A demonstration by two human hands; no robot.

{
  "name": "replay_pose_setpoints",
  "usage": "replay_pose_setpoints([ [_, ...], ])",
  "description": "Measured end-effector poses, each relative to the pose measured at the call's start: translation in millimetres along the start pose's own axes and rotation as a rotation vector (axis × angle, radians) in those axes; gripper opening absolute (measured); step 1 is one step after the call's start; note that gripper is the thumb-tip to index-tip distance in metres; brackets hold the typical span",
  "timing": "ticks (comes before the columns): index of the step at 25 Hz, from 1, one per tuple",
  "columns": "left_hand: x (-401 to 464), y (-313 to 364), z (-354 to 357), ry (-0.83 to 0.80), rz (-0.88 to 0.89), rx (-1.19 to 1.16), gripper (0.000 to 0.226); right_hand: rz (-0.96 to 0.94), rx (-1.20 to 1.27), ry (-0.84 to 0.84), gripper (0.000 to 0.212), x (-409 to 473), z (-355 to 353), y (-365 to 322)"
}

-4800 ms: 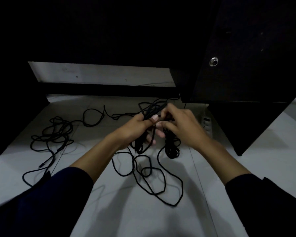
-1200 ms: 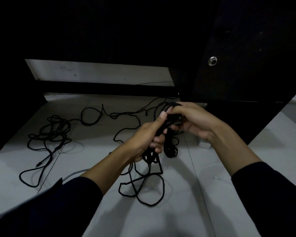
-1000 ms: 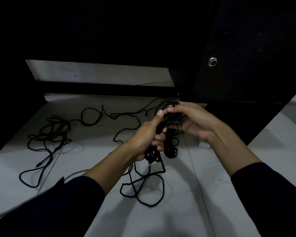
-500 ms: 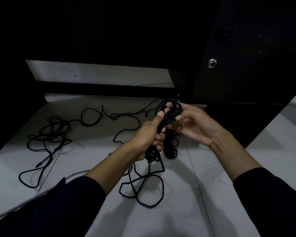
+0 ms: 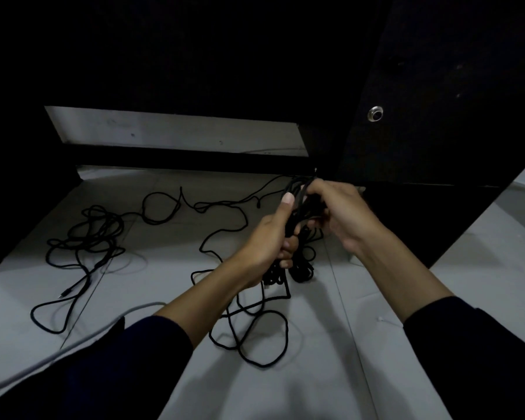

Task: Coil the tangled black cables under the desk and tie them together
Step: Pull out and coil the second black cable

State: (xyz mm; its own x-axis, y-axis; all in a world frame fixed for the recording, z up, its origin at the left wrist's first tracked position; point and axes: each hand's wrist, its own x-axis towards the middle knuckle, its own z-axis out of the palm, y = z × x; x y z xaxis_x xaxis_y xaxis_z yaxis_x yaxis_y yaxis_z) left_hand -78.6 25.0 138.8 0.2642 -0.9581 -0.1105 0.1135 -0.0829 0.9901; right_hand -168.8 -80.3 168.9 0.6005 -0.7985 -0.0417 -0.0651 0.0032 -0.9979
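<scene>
While the left hand (image 5: pixel 273 237) clamps the bundle of looped thin black cables (image 5: pixel 297 237) at frame centre to keep coils gathered, the right hand (image 5: pixel 337 213) pinches its top strands, probably wrapping them.

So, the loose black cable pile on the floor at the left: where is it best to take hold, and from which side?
Probably at its dense middle, where the loops overlap, coming from above with the right hand; the thin tail with the plug would only drag out.

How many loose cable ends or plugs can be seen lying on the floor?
2: a jack plug at the far-left tangle, and a small end left of the left hand. Others may hide inside the bundle.
</scene>
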Motion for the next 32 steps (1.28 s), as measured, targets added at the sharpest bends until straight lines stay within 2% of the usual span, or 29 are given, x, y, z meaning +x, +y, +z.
replay_pose_setpoints([
  [4,1.3,-4.1,0.4,-0.081,-0.021,-0.012,0.038,0.086,0.011,0.135,0.015,2.5,11.0,2.7],
  [7,0.0,-2.3,2.1,-0.153,-0.076,-0.074,0.026,0.103,0.094,0.167,0.023,7.8,19.6,1.2],
  [9,-1.0,0.4,4.1,-0.174,-0.088,-0.077,0.026,0.106,0.142,0.182,0.024,10.9,23.5,0.1],
  [11,-1.4,2.1,3.1,-0.157,-0.097,-0.062,0.032,0.116,0.180,0.192,0.022,11.3,26.6,-0.6],
  [16,-3.8,3.8,-3.1,-0.123,-0.051,0.077,0.024,0.211,0.261,0.114,0.019,15.2,22.3,-3.3],
  [20,0.9,-4.1,-7.9,0.022,0.030,0.275,0.015,0.240,0.215,-0.012,0.010,9.7,23.5,1.8],
  [24,7.2,-13.7,-14.7,0.106,0.006,0.447,0.024,0.234,0.229,-0.033,0.026,3.0,26.4,8.3],
  [26,9.3,-14.1,-16.5,0.123,0.051,0.604,0.028,0.246,0.163,-0.032,0.033,-1.5,35.5,18.4],
  [29,10.1,-10.9,-13.3,0.100,0.172,0.899,0.027,0.314,0.060,-0.011,0.068,-9.1,51.0,35.1],
  [30,10.3,-11.1,-12.4,0.096,0.182,0.993,0.027,0.315,0.067,0.011,0.071,-8.0,51.7,38.6],
  [32,11.3,-12.9,-10.8,0.120,0.176,1.114,0.030,0.292,0.085,0.046,0.058,-4.0,48.0,39.5],
])
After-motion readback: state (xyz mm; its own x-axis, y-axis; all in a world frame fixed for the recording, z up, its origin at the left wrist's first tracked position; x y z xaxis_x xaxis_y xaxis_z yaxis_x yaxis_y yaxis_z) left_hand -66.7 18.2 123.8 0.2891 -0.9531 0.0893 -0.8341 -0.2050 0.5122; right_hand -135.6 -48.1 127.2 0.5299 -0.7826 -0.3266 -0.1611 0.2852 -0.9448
